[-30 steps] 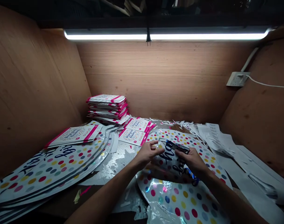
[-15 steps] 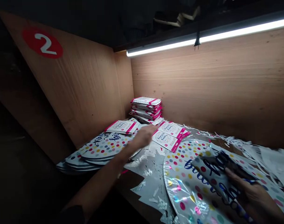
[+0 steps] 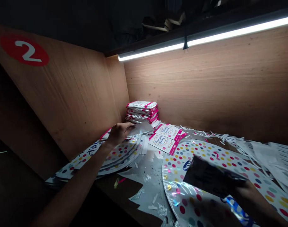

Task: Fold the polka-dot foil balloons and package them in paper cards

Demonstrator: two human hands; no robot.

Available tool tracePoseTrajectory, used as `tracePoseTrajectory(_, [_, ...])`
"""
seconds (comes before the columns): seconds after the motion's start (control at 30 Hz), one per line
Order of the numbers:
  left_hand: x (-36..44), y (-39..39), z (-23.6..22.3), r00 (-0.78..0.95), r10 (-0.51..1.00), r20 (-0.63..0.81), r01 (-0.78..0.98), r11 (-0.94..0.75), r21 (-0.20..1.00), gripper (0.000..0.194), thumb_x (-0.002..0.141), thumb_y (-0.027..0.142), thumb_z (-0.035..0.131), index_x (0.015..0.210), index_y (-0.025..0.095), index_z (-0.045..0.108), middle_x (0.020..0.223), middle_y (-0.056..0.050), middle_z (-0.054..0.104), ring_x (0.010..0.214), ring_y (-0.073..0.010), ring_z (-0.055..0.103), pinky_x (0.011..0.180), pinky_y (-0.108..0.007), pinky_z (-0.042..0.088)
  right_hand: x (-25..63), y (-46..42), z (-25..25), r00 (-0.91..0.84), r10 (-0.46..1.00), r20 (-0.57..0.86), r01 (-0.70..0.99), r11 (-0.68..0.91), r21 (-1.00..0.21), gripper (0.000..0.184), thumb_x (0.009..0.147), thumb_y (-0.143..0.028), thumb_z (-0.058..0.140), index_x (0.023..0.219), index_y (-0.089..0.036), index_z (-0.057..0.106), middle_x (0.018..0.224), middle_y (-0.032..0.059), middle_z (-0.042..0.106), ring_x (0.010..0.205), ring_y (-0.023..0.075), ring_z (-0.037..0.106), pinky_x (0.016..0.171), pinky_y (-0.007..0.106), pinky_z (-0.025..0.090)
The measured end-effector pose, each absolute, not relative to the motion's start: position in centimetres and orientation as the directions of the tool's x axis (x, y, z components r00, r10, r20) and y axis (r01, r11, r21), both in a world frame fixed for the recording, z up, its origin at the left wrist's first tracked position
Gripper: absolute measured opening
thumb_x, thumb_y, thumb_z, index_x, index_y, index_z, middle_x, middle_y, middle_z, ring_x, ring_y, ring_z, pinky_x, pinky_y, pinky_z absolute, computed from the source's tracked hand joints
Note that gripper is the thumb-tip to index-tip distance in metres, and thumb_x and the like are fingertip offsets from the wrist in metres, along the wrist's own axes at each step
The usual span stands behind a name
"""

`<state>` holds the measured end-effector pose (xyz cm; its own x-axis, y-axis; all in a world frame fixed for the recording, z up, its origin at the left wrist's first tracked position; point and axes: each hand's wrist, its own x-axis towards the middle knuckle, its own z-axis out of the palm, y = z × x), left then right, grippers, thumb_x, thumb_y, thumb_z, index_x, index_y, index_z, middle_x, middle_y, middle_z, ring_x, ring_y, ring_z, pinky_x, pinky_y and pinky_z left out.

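Observation:
My left hand is closed on a thin pale sheet, blurred and partly see-through, above a pile of flat dotted foil balloons at the left. Its fingers partly cover the printed cards on that pile. At the right, my right hand grips a folded foil balloon, its dark side now facing me. That packet is over a large round dotted foil balloon lying flat, with blue lettering partly hidden. Two pink-and-white printed cards lie between the hands.
A stack of pink-edged cards stands in the back corner. Paper shreds and white printed sheets lie along the back right. Wooden panels close the left and back; a light tube runs above.
My left hand has moved left from beside the two cards and now holds the pale sheet. The folded balloon in my right hand has turned, showing its dark side. The view has shifted slightly.

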<state>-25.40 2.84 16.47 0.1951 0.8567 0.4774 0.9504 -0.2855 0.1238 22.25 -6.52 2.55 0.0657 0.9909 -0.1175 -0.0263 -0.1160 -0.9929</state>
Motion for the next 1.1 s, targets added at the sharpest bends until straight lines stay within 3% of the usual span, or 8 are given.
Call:
tracePoseTrajectory(0.13, [-16.0, 2.5, 17.7, 0.443, 0.747, 0.495, 0.787, -0.589, 0.183, 0.035, 0.101, 0.042, 0.045, 0.107, 0.019, 0.071, 0.08, -0.003, 0.071, 0.072, -0.0167, 0.064, 0.068, -0.023, 0.04, 21.0, -8.0, 5.7, -0.412, 0.896, 0.167, 0.166, 0.255, -0.953, 0.024, 0.083, -0.045, 0.068, 0.088, -0.026, 0.082, 0.108, 0.0142, 0.076, 0.136, 0.0408, 0.047, 0.107, 0.053, 0.044])
tracePoseTrajectory(0.27, [-6.5, 2.3, 15.8, 0.697, 0.627, 0.348, 0.623, -0.769, 0.139, 0.029, 0.101, 0.036, 0.045, 0.095, 0.021, 0.069, 0.076, -0.003, 0.068, 0.066, -0.0161, 0.06, 0.062, -0.024, 0.035, 20.0, -7.7, 7.2, -0.397, 0.868, 0.297, 0.219, 0.404, -0.888, 0.018, 0.088, -0.035, 0.065, 0.087, -0.023, 0.079, 0.146, 0.0071, 0.054, 0.14, 0.0349, 0.042, 0.113, 0.048, 0.035])
tracePoseTrajectory(0.43, [0.7, 3.9, 12.8, 0.788, 0.538, 0.297, 0.543, -0.836, 0.074, 0.03, 0.101, 0.037, 0.043, 0.092, 0.022, 0.068, 0.081, -0.004, 0.07, 0.069, -0.0186, 0.061, 0.061, -0.026, 0.034, 22.2, -6.1, 5.6, -0.232, 0.931, 0.284, 0.093, 0.311, -0.946, 0.01, 0.075, -0.028, 0.071, 0.077, -0.018, 0.071, 0.1, 0.0081, 0.07, 0.094, 0.0271, 0.06, 0.08, 0.036, 0.051])
tracePoseTrajectory(0.53, [2.4, 5.4, 11.6, 0.798, 0.521, 0.302, 0.51, -0.852, 0.122, 0.032, 0.101, 0.037, 0.044, 0.094, 0.022, 0.071, 0.082, -0.006, 0.071, 0.072, -0.0198, 0.063, 0.063, -0.026, 0.037, 23.5, -5.7, 5.1, -0.255, 0.938, 0.234, -0.035, 0.233, -0.972, 0.013, 0.079, -0.03, 0.068, 0.083, -0.017, 0.07, 0.091, 0.0041, 0.066, 0.082, 0.0197, 0.056, 0.072, 0.029, 0.048])
tracePoseTrajectory(0.7, [3.8, 5.5, 10.5, 0.832, 0.47, 0.295, 0.401, -0.876, 0.267, 0.028, 0.098, 0.029, 0.048, 0.106, 0.022, 0.074, 0.091, -0.007, 0.075, 0.078, -0.0199, 0.067, 0.07, -0.026, 0.043, 22.9, -5.2, 4.4, -0.477, 0.867, 0.142, -0.012, 0.154, -0.988, 0.017, 0.072, -0.024, 0.074, 0.066, -0.015, 0.06, 0.068, -0.0033, 0.052, 0.062, 0.01, 0.04, 0.055, 0.021, 0.034])
tracePoseTrajectory(0.87, [3.5, 4.0, 12.0, 0.903, 0.36, 0.234, 0.301, -0.92, 0.252, 0.031, 0.099, 0.024, 0.047, 0.12, 0.023, 0.069, 0.104, -0.007, 0.075, 0.092, -0.0212, 0.069, 0.082, -0.029, 0.046, 21.6, -5.1, 3.7, -0.522, 0.847, 0.105, -0.005, 0.12, -0.993, 0.023, 0.073, -0.024, 0.072, 0.063, -0.016, 0.054, 0.06, -0.0055, 0.041, 0.056, 0.0076, 0.031, 0.05, 0.022, 0.026])
tracePoseTrajectory(0.97, [2.1, 4.5, 12.8, 0.928, 0.306, 0.213, 0.272, -0.946, 0.174, 0.048, 0.094, 0.025, 0.054, 0.141, 0.023, 0.052, 0.129, -0.01, 0.066, 0.117, -0.026, 0.061, 0.102, -0.038, 0.041, 22.8, -5.1, 3.4, -0.411, 0.904, 0.114, -0.074, 0.091, -0.993, 0.026, 0.071, -0.027, 0.077, 0.063, -0.016, 0.054, 0.06, -0.0052, 0.041, 0.056, 0.0081, 0.03, 0.05, 0.022, 0.026])
tracePoseTrajectory(1.1, [0.7, 5.9, 11.4, 0.93, 0.329, 0.162, 0.315, -0.943, 0.105, 0.106, 0.073, 0.048, 0.077, 0.158, 0.024, 0.019, 0.158, -0.015, 0.034, 0.145, -0.0376, 0.03, 0.117, -0.053, 0.021, 25.7, -5.1, 2.8, -0.177, 0.982, 0.06, -0.271, 0.01, -0.962, 0.023, 0.069, -0.03, 0.08, 0.07, -0.017, 0.061, 0.063, -0.0024, 0.05, 0.056, 0.0105, 0.039, 0.051, 0.023, 0.034])
